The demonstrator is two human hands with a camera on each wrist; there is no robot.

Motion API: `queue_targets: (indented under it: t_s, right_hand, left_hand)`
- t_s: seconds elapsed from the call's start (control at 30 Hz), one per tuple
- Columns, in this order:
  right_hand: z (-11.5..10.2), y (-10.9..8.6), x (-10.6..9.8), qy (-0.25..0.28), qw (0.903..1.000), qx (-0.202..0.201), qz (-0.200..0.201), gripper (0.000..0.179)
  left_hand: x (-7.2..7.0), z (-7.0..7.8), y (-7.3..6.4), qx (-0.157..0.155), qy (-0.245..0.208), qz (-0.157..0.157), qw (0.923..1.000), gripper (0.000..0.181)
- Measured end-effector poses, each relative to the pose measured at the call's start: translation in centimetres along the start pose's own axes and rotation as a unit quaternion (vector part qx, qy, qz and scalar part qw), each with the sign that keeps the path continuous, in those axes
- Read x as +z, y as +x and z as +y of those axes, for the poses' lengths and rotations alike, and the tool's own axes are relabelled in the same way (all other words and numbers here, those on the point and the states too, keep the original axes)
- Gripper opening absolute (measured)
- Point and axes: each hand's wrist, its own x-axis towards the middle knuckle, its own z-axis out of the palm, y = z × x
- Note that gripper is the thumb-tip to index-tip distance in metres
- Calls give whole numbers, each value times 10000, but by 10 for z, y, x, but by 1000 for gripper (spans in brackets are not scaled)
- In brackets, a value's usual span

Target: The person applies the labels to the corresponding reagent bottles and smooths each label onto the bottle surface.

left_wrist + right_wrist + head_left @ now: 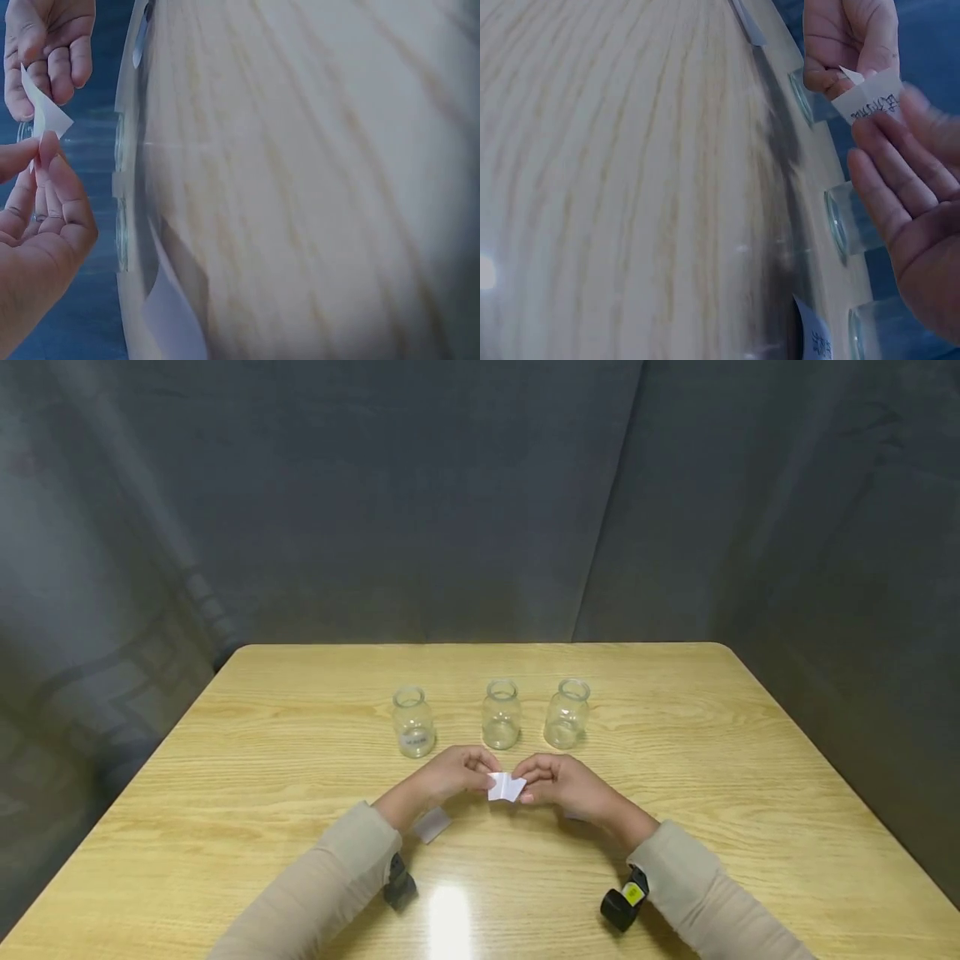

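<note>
Between the fingertips of both hands is a small white paper label (506, 787), creased, with one corner lifting. My left hand (467, 770) pinches its left end between thumb and fingers. At the other end, the right hand (558, 783) pinches it with the thumb against the fingers. Handwriting shows on the face of the label (874, 97) in the right wrist view. Just beyond the hands stand three glass jars: a left jar (409, 714) bearing a white label with dark writing, a middle jar (501, 718) and a right jar (567, 717).
A second paper slip (432, 824) lies on the wooden table (300, 735) under the left wrist. Another slip (574, 816) is mostly hidden beneath the right hand; writing marks a slip (817, 337) in the right wrist view. Dark curtains (420, 510) hang behind the table.
</note>
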Motion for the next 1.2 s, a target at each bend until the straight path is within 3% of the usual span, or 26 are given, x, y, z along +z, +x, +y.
queue_targets:
  t_s: [0.1,0.23,0.67,0.87,1.0,1.1,1.2]
  right_hand:
    - [1,2,1,-119,9999,-92,-20,21]
    - [1,4,2,-495,9975,-128,493,11]
    - [-3,3,1,-98,9914,91,1305,7]
    - [-3,3,-1,126,9909,228,1323,9]
    - [-3,3,0,52,9920,208,1243,12]
    - [-3,4,0,-24,9920,170,1253,13]
    - [-2,5,1,-60,9915,100,1296,16]
  left_hand:
    - [-1,-1,-1,21,81,36,10000,20]
    - [-1,2,-1,107,221,-43,9997,19]
    - [3,4,-2,99,454,-124,9988,18]
    - [5,7,-5,140,826,-412,9956,18]
    - [6,3,-1,139,716,-632,9953,19]
    - [7,2,0,96,612,-544,9966,20]
    - [9,3,2,84,523,-232,9983,19]
